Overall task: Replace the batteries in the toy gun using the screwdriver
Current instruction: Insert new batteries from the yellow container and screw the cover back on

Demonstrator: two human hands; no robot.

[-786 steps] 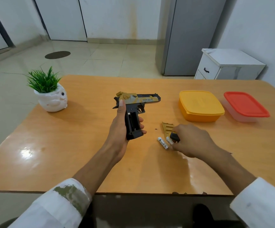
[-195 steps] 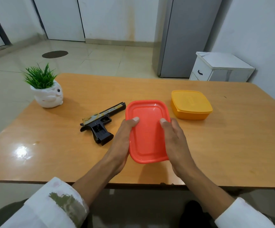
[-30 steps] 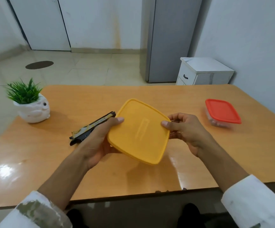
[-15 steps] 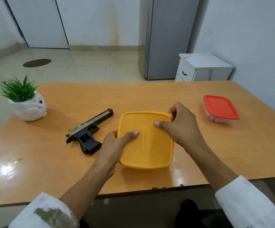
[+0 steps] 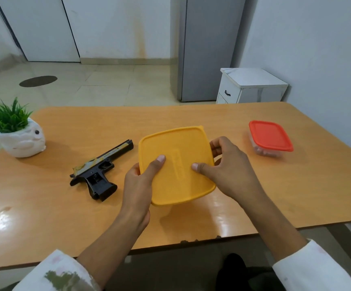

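Head view: two lidded plastic boxes. Square yellow box (image 5: pixel 176 164), contents hidden, clamped by left hand (image 5: pixel 138 183) and right hand (image 5: pixel 229 169); red-lidded clear box (image 5: pixel 270 138) at 2 o'clock, contents indistinct. One black-and-gold toy gun (image 5: pixel 101 169) at 9 o'clock.

There is only one view, from a camera on the person's head. It looks forward and down, over the near edge of the table (image 5: pixel 296 196), which fills the middle of the picture. The lens is wide: the table edges bend, and both sleeves enter at the bottom corners. The camera is close to the hands; the left hand (image 5: pixel 137 185) and the right hand (image 5: pixel 229 171) are near the centre, on a yellow box (image 5: pixel 176 164). Farther away, at the left edge, stands a plant (image 5: pixel 12 129), and at the right a red box (image 5: pixel 270 136). Beyond the table the view reaches the floor, a cabinet (image 5: pixel 252 85) and the walls. No second view exists, so nothing is shared.
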